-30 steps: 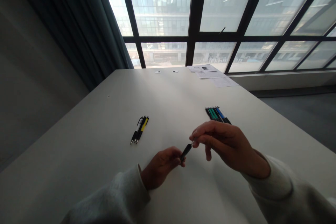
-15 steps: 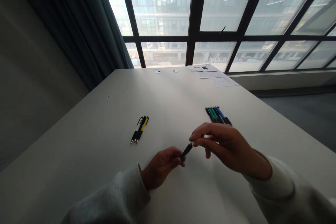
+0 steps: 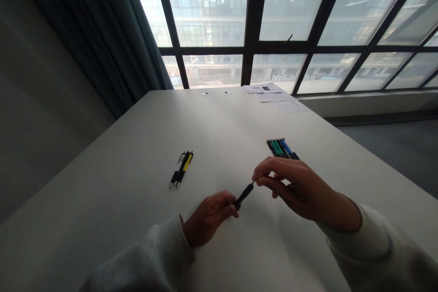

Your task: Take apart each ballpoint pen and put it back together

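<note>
The left hand (image 3: 209, 220) is gripping the black pen (image 3: 244, 195) over the bench (image 3: 219, 132). The right hand (image 3: 299, 189) is now shifting slightly outward, its fingers meeting at the pen's far end; whether they are gripping, I cannot tell. Work there is seemingly continuing.

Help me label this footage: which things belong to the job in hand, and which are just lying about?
Job:
black pen-like piece in the left hand, right hand at its tip
likely the left pens and right pens

Lying about, apparently:
papers
white discs
</note>
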A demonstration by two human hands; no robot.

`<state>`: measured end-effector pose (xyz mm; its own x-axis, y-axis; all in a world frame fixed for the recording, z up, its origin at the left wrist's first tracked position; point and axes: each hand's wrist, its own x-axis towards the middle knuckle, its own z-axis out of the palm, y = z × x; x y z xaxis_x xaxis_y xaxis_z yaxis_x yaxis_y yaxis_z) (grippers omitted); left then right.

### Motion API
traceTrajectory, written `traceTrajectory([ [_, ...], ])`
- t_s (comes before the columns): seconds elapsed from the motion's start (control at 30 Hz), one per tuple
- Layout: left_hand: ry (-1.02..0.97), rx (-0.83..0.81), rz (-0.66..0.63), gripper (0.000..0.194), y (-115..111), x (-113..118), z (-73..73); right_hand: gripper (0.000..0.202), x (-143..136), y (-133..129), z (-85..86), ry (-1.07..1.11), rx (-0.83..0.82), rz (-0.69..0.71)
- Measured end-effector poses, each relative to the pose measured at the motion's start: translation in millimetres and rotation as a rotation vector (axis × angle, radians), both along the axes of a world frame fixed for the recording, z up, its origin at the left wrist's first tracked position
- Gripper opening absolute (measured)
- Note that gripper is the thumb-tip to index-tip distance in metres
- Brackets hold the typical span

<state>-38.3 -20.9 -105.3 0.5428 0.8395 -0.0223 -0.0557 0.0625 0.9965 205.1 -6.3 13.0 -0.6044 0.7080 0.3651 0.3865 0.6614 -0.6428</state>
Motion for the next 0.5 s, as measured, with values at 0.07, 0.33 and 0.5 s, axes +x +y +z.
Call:
traceTrajectory([
  [0.07, -0.001, -0.009, 0.006, 0.032, 0.1, -0.3, -0.8, 0.011, 1.0, 0.2, 0.5, -0.018, 0.007, -0.014],
  [0.33, 0.000, -0.027, 0.023, 0.031, 1.0, -1.7, -4.1, 0.011, 2.6, 1.6, -1.0, -0.099, 0.022, -0.004],
  [0.5, -0.015, -0.039, 0.026, 0.032, -1.4, -0.4, -1.2, 0.011, 0.6, 1.8, -0.8, -0.079, 0.007, 0.003],
])
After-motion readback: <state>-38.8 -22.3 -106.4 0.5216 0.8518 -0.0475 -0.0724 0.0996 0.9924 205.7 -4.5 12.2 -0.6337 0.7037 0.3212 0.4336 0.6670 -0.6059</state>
